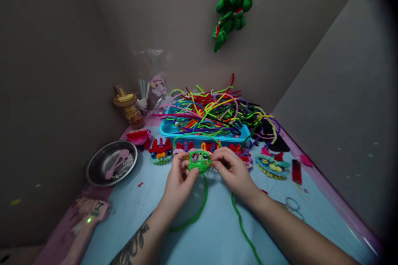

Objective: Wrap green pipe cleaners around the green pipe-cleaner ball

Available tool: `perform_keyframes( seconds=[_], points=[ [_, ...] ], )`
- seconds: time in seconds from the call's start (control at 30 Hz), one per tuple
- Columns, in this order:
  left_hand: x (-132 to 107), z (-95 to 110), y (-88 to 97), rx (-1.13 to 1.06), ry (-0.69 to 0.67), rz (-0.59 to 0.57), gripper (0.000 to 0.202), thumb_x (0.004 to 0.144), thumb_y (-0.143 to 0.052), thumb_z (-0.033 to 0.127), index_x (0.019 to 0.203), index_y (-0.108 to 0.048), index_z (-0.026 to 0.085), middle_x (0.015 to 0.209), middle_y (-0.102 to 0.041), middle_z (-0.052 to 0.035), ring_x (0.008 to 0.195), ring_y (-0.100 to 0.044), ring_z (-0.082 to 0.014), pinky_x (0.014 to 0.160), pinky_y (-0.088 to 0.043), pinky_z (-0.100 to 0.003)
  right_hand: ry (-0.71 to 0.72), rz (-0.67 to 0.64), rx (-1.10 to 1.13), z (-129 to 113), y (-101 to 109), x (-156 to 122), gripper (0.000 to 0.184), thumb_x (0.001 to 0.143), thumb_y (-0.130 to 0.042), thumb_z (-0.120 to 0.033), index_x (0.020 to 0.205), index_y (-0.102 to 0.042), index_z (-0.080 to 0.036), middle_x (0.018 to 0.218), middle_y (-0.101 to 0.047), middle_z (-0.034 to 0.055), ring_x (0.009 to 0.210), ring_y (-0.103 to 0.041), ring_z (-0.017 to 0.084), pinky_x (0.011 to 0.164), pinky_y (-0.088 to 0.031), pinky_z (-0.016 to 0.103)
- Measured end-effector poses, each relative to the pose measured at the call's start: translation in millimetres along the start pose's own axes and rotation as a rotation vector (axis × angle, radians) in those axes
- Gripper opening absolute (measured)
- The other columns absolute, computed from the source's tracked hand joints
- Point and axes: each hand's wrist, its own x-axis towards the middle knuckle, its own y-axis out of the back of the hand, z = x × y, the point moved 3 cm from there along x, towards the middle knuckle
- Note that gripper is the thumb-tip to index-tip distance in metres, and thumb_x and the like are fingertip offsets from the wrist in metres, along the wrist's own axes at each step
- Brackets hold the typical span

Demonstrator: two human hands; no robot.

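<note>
My left hand (183, 178) grips a green pipe-cleaner piece (199, 167) between thumb and fingers. It has a rounded coil below and an open rectangular frame on top. My right hand (231, 170) is closed in a pinch at the right side of the same piece; its fingertips partly hide what they hold. One long green pipe cleaner (203, 203) curves down from the piece toward the left. Another green strand (241, 225) hangs below my right hand to the table's near edge.
A blue tray (205, 137) heaped with pipe cleaners stands behind my hands. Finished colourful figures (161, 151) line its front. At left lie a metal bowl (93, 167) with beads and a pink hot glue gun (88, 223). Scissors (292, 204) and a red lighter (296, 172) lie right.
</note>
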Motion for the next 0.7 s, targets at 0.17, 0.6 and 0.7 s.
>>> perform_keyframes(
  seconds=[0.17, 0.6, 0.7],
  points=[
    [0.1, -0.4, 2.7, 0.092, -0.039, -0.004, 0.039, 0.076, -0.065, 0.026, 0.109, -0.045, 0.021, 0.077, -0.050, 0.0029, 0.061, -0.044, -0.0108, 0.057, -0.034, -0.024, 0.085, -0.064, -0.161, -1.0, -1.8, -0.9, 0.014, 0.087, -0.049, -0.010, 0.085, -0.058, -0.020, 0.085, -0.056, 0.0046, 0.083, -0.055, 0.017, 0.074, -0.046, 0.030],
    [4.5, 1.0, 2.1, -0.164, 0.085, -0.158, 0.044, 0.066, -0.077, 0.038, 0.101, -0.054, 0.023, 0.089, -0.063, -0.0022, 0.077, -0.056, -0.0150, 0.067, -0.040, -0.026, 0.216, -0.075, -0.260, -10.8, -1.3, -5.4, 0.014, 0.086, -0.050, -0.009, 0.086, -0.058, -0.019, 0.088, -0.050, 0.0050, 0.082, -0.054, 0.016, 0.071, -0.047, 0.028],
    [5.7, 2.5, 1.2, -0.222, 0.142, -0.191, 0.043, 0.061, -0.081, 0.039, 0.093, -0.059, 0.020, 0.085, -0.064, -0.0028, 0.075, -0.057, -0.0147, 0.068, -0.041, -0.026, 0.224, -0.075, -0.257, -11.2, -0.4, -4.7, 0.015, 0.086, -0.049, -0.008, 0.085, -0.059, -0.019, 0.089, -0.048, 0.0049, 0.083, -0.053, 0.016, 0.071, -0.047, 0.027]
  ],
)
